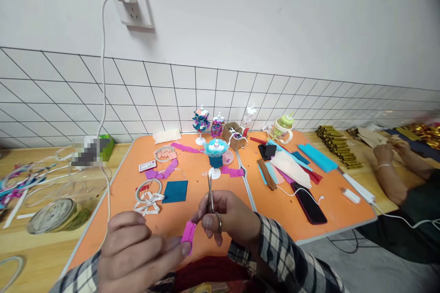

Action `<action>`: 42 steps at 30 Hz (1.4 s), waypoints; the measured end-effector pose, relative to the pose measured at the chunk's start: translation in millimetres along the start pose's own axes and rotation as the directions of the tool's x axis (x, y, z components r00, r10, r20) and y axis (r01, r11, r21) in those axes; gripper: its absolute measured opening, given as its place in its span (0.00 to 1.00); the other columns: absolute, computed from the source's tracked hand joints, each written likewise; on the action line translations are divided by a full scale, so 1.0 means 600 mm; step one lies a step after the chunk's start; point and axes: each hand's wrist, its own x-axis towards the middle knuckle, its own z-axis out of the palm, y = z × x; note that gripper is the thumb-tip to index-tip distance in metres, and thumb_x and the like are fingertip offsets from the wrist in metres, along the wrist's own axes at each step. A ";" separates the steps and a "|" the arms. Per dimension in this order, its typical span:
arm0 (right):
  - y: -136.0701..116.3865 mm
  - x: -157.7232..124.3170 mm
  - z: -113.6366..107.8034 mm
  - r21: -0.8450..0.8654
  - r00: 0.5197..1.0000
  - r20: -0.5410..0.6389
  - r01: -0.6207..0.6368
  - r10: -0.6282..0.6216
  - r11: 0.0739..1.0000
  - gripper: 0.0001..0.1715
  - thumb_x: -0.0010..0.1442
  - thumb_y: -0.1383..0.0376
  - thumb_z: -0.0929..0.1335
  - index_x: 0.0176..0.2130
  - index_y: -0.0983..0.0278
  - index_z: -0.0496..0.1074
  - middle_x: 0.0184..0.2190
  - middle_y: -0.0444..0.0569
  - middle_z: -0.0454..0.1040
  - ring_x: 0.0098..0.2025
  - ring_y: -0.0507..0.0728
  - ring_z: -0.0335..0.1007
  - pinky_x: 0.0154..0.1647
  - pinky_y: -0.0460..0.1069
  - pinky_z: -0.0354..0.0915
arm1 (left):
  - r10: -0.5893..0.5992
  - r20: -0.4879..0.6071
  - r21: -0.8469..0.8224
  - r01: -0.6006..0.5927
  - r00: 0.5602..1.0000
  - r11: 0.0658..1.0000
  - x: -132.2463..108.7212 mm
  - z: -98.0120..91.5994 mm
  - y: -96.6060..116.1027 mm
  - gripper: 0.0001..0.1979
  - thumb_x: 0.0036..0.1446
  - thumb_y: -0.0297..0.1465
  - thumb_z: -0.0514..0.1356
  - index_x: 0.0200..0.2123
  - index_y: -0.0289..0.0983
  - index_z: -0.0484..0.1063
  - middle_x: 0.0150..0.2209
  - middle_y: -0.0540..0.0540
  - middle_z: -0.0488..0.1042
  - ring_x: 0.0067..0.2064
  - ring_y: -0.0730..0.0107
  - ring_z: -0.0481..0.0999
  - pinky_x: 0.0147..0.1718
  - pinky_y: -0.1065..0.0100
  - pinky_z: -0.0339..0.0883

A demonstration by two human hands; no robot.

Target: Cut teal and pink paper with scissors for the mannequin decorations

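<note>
Between the thumb and fingers of my left hand is a small folded strip of bright pink crepe paper. My right hand grips a pair of small metal scissors, whose blades point up and away from me. The fingertips of my right hand come close to the top end of the pink strip; whether they touch it I cannot tell. Just beyond the scissors, a small doll-size stand carries a teal and light-blue paper dress. A square of dark teal paper lies to the left.
Two dressed stands and a cardboard box stand by the wall. A phone, crepe paper pieces and a lidded cup are on the right. Ribbon rolls lie left. Another person's hands work at far right.
</note>
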 end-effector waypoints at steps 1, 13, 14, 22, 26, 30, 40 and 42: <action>-0.002 0.002 0.002 0.007 1.000 0.001 -0.019 0.019 1.000 0.34 0.38 0.45 0.81 0.32 0.65 0.69 0.29 0.47 0.76 0.20 0.46 0.64 0.14 0.40 0.61 | 0.043 0.016 0.018 -0.043 0.999 0.999 0.003 0.003 0.010 0.24 0.52 0.21 0.71 0.39 0.62 0.82 0.22 0.58 0.73 0.25 0.72 0.71 0.40 0.66 0.74; 0.000 0.011 -0.016 -0.165 0.994 0.014 -0.108 0.112 0.980 0.38 0.29 0.49 0.84 0.30 0.64 0.65 0.27 0.42 0.74 0.25 0.49 0.68 0.20 0.43 0.66 | 0.115 0.157 -0.021 -0.113 0.981 0.993 -0.004 0.020 0.036 0.25 0.55 0.13 0.65 0.40 0.54 0.82 0.26 0.61 0.82 0.25 0.74 0.76 0.40 0.65 0.69; -0.001 0.013 -0.021 -0.183 0.994 0.020 -0.104 0.109 0.978 0.38 0.30 0.49 0.83 0.30 0.64 0.65 0.27 0.42 0.74 0.25 0.49 0.68 0.21 0.43 0.66 | 0.117 0.159 -0.031 -0.113 0.980 0.993 -0.007 0.023 0.035 0.26 0.56 0.12 0.64 0.40 0.54 0.81 0.26 0.60 0.83 0.25 0.73 0.76 0.40 0.65 0.69; -0.053 0.022 -0.051 -0.558 0.982 -0.103 0.073 -0.156 0.827 0.29 0.40 0.50 0.82 0.27 0.64 0.68 0.22 0.40 0.70 0.24 0.48 0.60 0.24 0.44 0.57 | -0.341 0.388 -0.329 0.474 0.856 0.816 0.059 0.053 -0.022 0.08 0.56 0.36 0.68 0.40 0.46 0.82 0.35 0.45 0.84 0.38 0.56 0.81 0.39 0.60 0.71; -0.077 0.029 -0.050 -0.661 0.975 -0.038 0.139 -0.218 0.737 0.25 0.46 0.53 0.81 0.27 0.63 0.68 0.23 0.41 0.73 0.24 0.49 0.63 0.25 0.45 0.56 | -0.436 0.738 -0.278 0.821 0.515 0.499 0.099 0.066 -0.015 0.06 0.52 0.38 0.69 0.32 0.43 0.84 0.33 0.46 0.85 0.37 0.57 0.83 0.38 0.64 0.74; -0.090 0.040 -0.044 -0.706 0.969 -0.005 0.173 -0.249 0.687 0.20 0.48 0.61 0.80 0.26 0.63 0.68 0.21 0.39 0.72 0.24 0.49 0.64 0.26 0.44 0.56 | -0.474 0.813 -0.223 0.932 0.339 0.285 0.112 0.074 -0.002 0.06 0.49 0.37 0.68 0.27 0.42 0.81 0.25 0.49 0.83 0.29 0.62 0.80 0.29 0.67 0.72; -0.070 0.052 -0.033 -0.528 0.835 -0.280 0.279 -0.474 0.802 0.20 0.47 0.56 0.78 0.27 0.62 0.67 0.25 0.44 0.75 0.24 0.50 0.64 0.27 0.46 0.61 | -0.643 0.654 -0.450 0.888 0.398 0.093 0.103 0.083 -0.012 0.19 0.47 0.40 0.74 0.43 0.42 0.83 0.41 0.42 0.84 0.45 0.53 0.81 0.43 0.60 0.76; -0.048 0.062 -0.021 -0.409 0.690 -0.458 0.396 -0.561 0.822 0.19 0.49 0.58 0.77 0.29 0.60 0.64 0.27 0.46 0.76 0.29 0.54 0.72 0.32 0.48 0.67 | -0.669 0.668 -0.555 0.817 0.325 -0.158 0.094 0.100 0.003 0.21 0.46 0.44 0.75 0.43 0.41 0.83 0.45 0.38 0.83 0.50 0.50 0.80 0.44 0.60 0.76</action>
